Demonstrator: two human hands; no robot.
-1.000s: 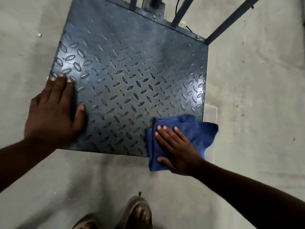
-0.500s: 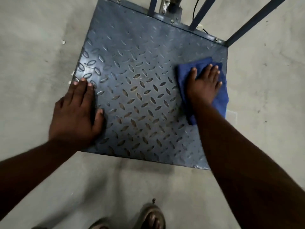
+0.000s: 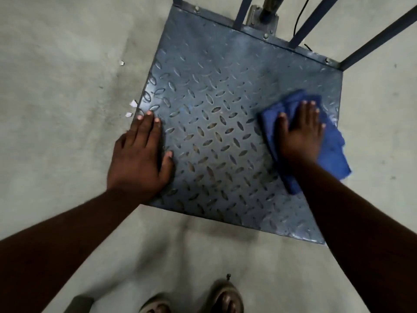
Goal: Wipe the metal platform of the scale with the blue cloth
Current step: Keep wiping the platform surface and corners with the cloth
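Two sets of fingers lie straight and flat: those of the right hand (image 3: 300, 134) press the blue cloth (image 3: 334, 141) against the metal platform (image 3: 214, 123) near its right edge, one corner of the cloth hanging past that edge; those of the left hand (image 3: 140, 157) rest bare on the platform's left edge. Blue posts (image 3: 316, 19) rise at the platform's far side, and the concrete floor (image 3: 56, 98) surrounds it, with paper scraps (image 3: 132, 107) just left and sandalled feet (image 3: 223, 299) just below.

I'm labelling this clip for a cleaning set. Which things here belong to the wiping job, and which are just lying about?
In the job:
cloth, pressed flat by the right hand
platform
left hand, flat on the platform's left edge

Lying about:
white scraps on the floor
scale's rails
sandal
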